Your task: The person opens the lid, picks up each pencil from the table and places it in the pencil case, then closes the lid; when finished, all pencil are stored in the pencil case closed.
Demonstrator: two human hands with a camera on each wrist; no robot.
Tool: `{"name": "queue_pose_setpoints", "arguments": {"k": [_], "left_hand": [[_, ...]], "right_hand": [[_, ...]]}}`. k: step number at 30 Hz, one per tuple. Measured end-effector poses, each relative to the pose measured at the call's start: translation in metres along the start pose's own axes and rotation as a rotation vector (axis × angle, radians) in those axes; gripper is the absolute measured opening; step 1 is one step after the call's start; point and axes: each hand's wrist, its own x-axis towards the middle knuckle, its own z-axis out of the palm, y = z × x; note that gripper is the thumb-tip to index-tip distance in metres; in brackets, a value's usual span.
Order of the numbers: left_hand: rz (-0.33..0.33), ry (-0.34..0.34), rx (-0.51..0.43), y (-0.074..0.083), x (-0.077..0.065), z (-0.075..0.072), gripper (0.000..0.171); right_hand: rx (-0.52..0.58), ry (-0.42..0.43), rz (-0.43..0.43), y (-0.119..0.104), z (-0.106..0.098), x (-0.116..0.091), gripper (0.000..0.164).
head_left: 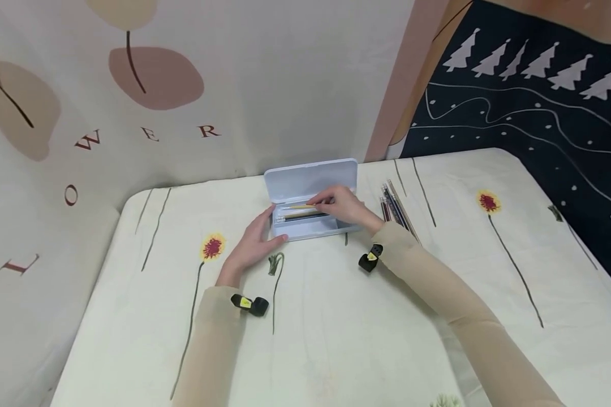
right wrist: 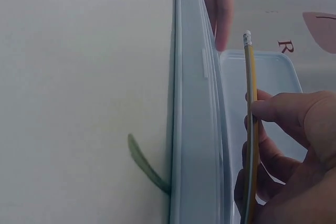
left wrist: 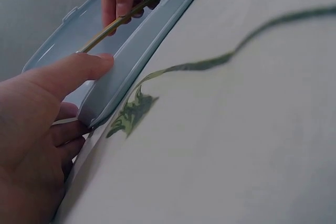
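A pale blue pencil case (head_left: pixel 308 231) stands with its lid (head_left: pixel 310 180) raised at the back of the table. My left hand (head_left: pixel 254 242) holds the case's left end, the thumb (left wrist: pixel 97 67) at its front wall and the fingers round the end. Over the case, my right hand (head_left: pixel 343 204) pinches a yellow pencil (right wrist: pixel 251 80) between thumb and fingers. The pencil's white eraser end points left. Other pencils (head_left: pixel 295 217), one of them dark, lie inside the case beneath it. The right hand hides part of the compartment.
Several more pencils (head_left: pixel 396 204) lie bunched on the cloth to the right of the case, partly behind the right forearm. A white flower-printed cloth (head_left: pixel 331 316) covers the table. A patterned hanging (head_left: pixel 295 85) rises behind the case, with a dark tree-printed cloth (head_left: pixel 529 113) at right.
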Motion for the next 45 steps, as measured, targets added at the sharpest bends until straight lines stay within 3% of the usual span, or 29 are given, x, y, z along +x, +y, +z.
{"name": "queue_pose_setpoints", "arguments": {"k": [16,31,38,45], "left_hand": [[-0.014,0.000,0.003,-0.001,0.000,0.000,0.083],[-0.015,0.004,0.001,0.002,0.000,-0.001,0.082],[-0.010,0.009,0.005,0.001,0.000,0.001,0.084],[0.008,0.016,0.013,0.002,0.000,0.000,0.084]], "right_hand": [[0.001,-0.024,0.047,-0.004,0.013,0.012,0.019],[-0.094,-0.043,0.101,-0.002,0.018,0.014,0.018],[-0.054,-0.006,0.093,0.003,0.011,0.006,0.018],[0.001,0.025,0.032,0.002,-0.005,-0.005,0.017]]}}
